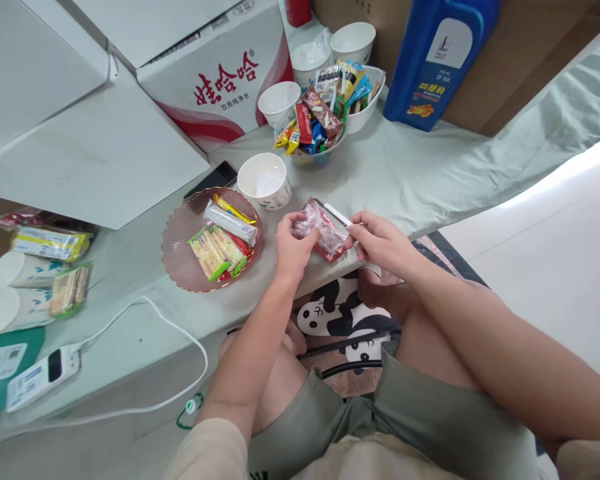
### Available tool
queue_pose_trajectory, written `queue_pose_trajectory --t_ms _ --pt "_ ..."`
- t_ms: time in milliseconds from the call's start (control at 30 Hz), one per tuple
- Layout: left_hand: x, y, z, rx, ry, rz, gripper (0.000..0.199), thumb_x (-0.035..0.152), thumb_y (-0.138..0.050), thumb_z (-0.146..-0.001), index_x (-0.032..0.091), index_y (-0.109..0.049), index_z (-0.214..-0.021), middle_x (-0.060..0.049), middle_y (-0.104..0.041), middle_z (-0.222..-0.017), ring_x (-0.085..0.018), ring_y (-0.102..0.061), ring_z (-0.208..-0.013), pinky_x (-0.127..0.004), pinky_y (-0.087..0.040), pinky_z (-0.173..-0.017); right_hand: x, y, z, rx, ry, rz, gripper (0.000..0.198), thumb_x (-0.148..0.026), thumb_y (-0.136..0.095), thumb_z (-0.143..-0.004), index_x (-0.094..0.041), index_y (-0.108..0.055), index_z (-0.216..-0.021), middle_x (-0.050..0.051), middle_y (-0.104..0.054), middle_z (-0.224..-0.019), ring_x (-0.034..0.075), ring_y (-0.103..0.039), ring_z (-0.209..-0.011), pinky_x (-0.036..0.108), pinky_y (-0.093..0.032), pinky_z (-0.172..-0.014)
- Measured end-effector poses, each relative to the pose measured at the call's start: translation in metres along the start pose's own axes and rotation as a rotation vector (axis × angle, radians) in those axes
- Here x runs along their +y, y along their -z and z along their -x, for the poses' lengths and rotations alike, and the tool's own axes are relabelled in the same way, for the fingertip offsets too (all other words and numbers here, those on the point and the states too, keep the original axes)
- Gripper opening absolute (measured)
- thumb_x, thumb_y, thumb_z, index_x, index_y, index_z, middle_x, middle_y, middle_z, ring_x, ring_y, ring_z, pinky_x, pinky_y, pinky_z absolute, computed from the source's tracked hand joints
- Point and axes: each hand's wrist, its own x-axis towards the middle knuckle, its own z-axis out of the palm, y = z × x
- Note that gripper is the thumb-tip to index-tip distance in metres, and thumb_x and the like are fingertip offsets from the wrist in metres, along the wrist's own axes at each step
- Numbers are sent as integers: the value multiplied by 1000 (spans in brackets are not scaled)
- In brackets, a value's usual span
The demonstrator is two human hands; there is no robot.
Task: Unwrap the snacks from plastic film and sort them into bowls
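A red packet in crinkled clear plastic (325, 233) lies near the front edge of the cloth-covered table. My left hand (294, 248) grips its left side, thumb and fingers pressed into the plastic. Along the packet's upper right side runs a narrow white strip (337, 213); I cannot tell whether it is part of the packet. My right hand (377, 239) pinches the strip's lower end at the packet's right edge. Just left of my left hand is a pink ribbed bowl (180, 257) holding wrapped snacks (215, 250). A white paper cup (265, 180) stands behind the packet.
Farther back, a clear bowl (320, 159) and a white bowl (367, 120) hold wrapped snacks beside several paper cups. A blue jug (430, 73) and a white carton (220, 87) stand behind. On the left are a power strip (43, 380), its cable (200, 347) and tipped paper cups (25, 310).
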Motion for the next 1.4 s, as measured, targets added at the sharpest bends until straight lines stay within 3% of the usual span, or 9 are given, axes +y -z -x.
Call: queue_pose_trajectory --t_ms 100,267,500,633,800,933,1133,1267,1400 --pt "-1 -2 0 12 27 111 39 13 -73 -70 21 -55 -104 -2 -62 -101 -13 -61 -82 -25 -51 -75 -1 0 -1 -7 -4 84 16 -31 -46 -96 -22 -59 -92 -1 -70 -73 10 -50 -46 26 -40 -51" --pt "-3 -1 1 -4 -13 213 40 14 -75 -70 22 -54 -103 -2 -62 -104 -12 -63 -83 -24 -53 -76 -2 2 -1 -12 116 298 36 -25 -47 -93 -21 -69 -121 -1 -74 -77 11 -53 -50 28 -43 -59" --pt "-13 -2 -3 129 28 266 33 13 -71 -73 21 -52 -98 0 -58 -98 -11 -58 -81 -23 -50 -74 7 24 8 -52 84 548 42 -28 -50 -89 -27 -76 -121 -1 -72 -73 12 -50 -52 28 -38 -56" --pt "-12 2 3 113 -22 12 37 14 -70 -77 23 -50 -107 -1 -55 -95 -14 -58 -82 -28 -50 -79 25 66 21 -24 58 635 36 -33 -56 -85 -25 -79 -111 1 -68 -69 16 -54 -57 31 -42 -59" --pt "-1 13 7 -4 -213 -488 23 19 -75 -74 22 -65 -95 -5 -49 -95 -23 -57 -100 -43 -47 -100 44 95 21 349 113 654 36 -31 -58 -82 -23 -76 -111 10 -69 -96 24 -63 -77 41 -50 -73" --pt "0 18 2 -38 -285 -521 5 17 -66 -78 20 -66 -82 -9 -52 -109 -27 -55 -116 -45 -43 -110 39 76 -6 406 150 748 48 -19 -56 -78 -23 -71 -123 13 -65 -110 30 -64 -94 46 -51 -83" --pt "0 25 -8 -265 -365 -500 40 7 -56 -79 21 -68 -115 -8 -63 -123 -24 -59 -119 -39 -44 -110 20 32 -27 555 214 855 47 -16 -52 -84 -21 -65 -129 18 -60 -131 39 -52 -123 58 -40 -96" --pt "2 29 -2 -275 -379 -554 27 17 -65 -82 22 -71 -107 -8 -65 -120 -25 -60 -117 -42 -43 -109 15 6 -13 205 552 791 47 -21 -53 -86 -22 -62 -132 14 -63 -132 34 -55 -121 50 -40 -98" --pt "-1 34 3 -174 -279 -387 8 19 -58 -87 21 -66 -89 -7 -66 -104 -20 -63 -102 -33 -53 -88 19 -4 -7 65 552 849 35 -18 -49 -88 -24 -73 -114 11 -71 -109 32 -60 -107 47 -39 -92"
